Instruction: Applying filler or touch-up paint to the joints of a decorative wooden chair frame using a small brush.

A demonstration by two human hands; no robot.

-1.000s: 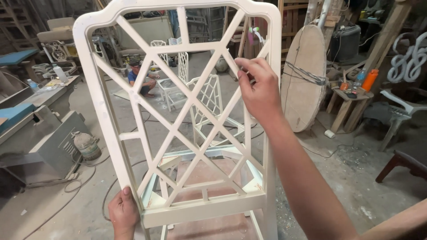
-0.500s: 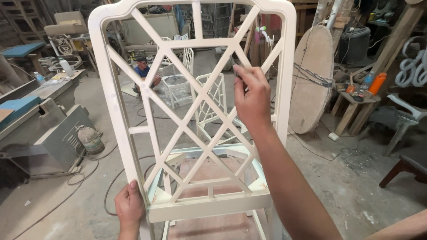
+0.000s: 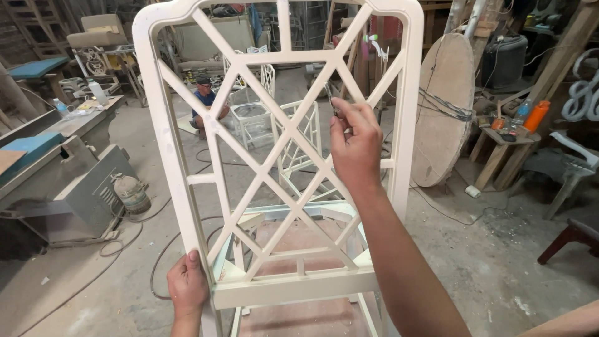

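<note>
A white-painted wooden chair back (image 3: pixel 167 143) with a diamond lattice stands upright in front of me, its open seat frame (image 3: pixel 312 209) behind it. My left hand (image 3: pixel 187 284) grips the bottom of the left post where it meets the lower rail. My right hand (image 3: pixel 355 146) is raised at the upper lattice, its fingers pinching a small dark piece (image 3: pixel 337 113) against a diagonal slat near the middle crossing. My right forearm runs down to the lower right corner of the view.
A person (image 3: pixel 204 103) crouches on the dusty floor beyond, beside other white lattice chairs (image 3: pixel 249 118). A grey machine (image 3: pixel 81 187) and a small gas cylinder (image 3: pixel 131 193) stand left. A round wooden tabletop (image 3: pixel 446 106) leans at right, by a stool with an orange bottle (image 3: pixel 536 115).
My right hand has slid a little left along the diagonal slat, away from the right post. The chair back has shifted slightly right in view. My left hand keeps its grip.
</note>
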